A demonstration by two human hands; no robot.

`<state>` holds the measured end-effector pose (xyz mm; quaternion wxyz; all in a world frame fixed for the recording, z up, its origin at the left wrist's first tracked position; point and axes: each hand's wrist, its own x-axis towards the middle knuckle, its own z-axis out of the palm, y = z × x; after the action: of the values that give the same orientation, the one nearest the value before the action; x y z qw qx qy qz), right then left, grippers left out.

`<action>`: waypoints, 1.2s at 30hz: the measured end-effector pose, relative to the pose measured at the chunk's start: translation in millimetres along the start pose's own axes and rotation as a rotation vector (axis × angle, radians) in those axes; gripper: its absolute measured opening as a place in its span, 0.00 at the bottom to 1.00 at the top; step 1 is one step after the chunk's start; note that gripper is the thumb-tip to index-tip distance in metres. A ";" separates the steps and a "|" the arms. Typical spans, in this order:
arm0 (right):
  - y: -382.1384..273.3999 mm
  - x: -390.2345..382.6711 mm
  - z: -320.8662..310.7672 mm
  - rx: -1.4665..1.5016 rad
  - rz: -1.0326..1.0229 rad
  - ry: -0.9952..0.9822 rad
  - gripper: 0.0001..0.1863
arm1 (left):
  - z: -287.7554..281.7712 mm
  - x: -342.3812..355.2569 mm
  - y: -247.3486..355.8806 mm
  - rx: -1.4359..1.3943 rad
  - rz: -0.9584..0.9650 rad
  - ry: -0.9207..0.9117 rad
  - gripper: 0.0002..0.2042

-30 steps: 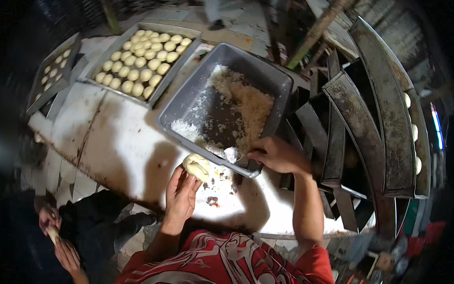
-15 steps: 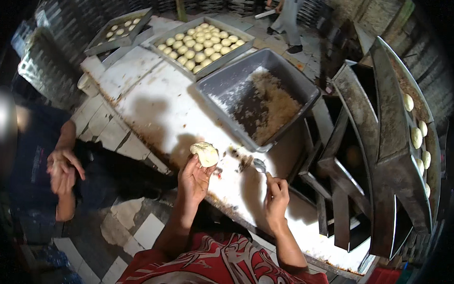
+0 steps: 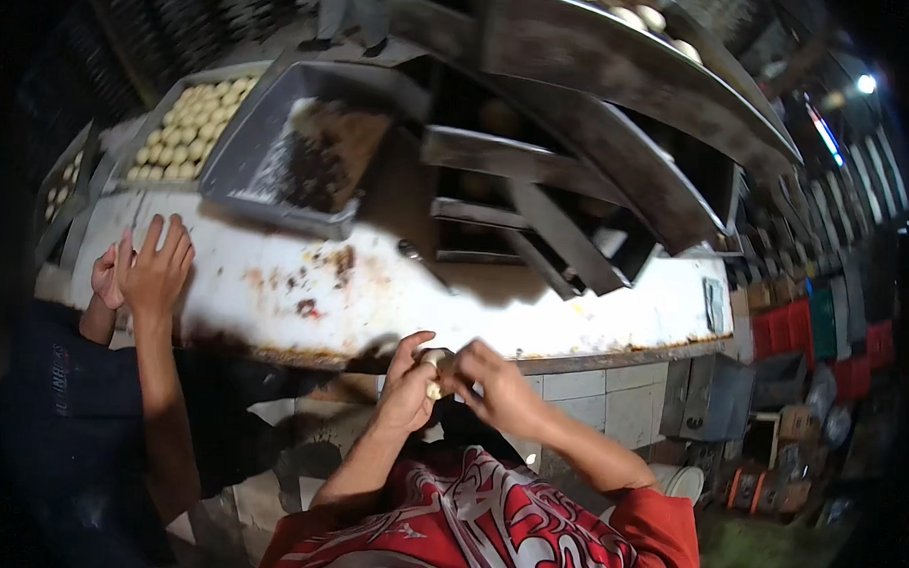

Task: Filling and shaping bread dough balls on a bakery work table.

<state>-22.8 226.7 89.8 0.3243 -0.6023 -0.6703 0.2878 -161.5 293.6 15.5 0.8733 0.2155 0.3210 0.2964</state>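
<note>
Just in front of my shirt, at the table's near edge, my left hand (image 3: 407, 391) is closed round a pale piece of dough (image 3: 433, 388), which shows only in part between the fingers. My right hand (image 3: 499, 394) meets it from the right, fingers curled and pinching at the dough, slightly blurred. On the white tabletop beyond lies a spoon (image 3: 409, 248), near dark crumbs and smears of filling (image 3: 343, 265).
A grey tub (image 3: 277, 213) with white powder and brown crumbs stands at the back. Left of it is a tray of dough balls (image 3: 190, 125). Stacked metal trays (image 3: 623, 60) rise at the back right. A co-worker's hands (image 3: 155, 269) meet over the table's left end.
My view has swung to the right. My right hand has let go of the spoon, which now lies on the table, and has come to the dough. The dough is drawn closer to me.
</note>
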 end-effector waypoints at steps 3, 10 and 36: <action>24.1 -55.5 -7.2 -0.212 -0.167 0.188 0.13 | 61.3 3.4 -22.7 -0.113 -0.069 0.039 0.20; 107.7 -151.8 -132.0 0.145 0.202 0.612 0.07 | 191.5 48.0 -122.0 0.226 -0.208 -0.447 0.18; 351.4 -156.0 -235.2 -0.351 0.162 0.478 0.05 | 264.7 105.1 -218.7 1.243 0.398 -0.129 0.13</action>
<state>389.2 108.7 -50.0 0.3399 -0.7511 -0.5643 0.0426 168.7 153.3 31.6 0.5320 0.7526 0.3336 0.1982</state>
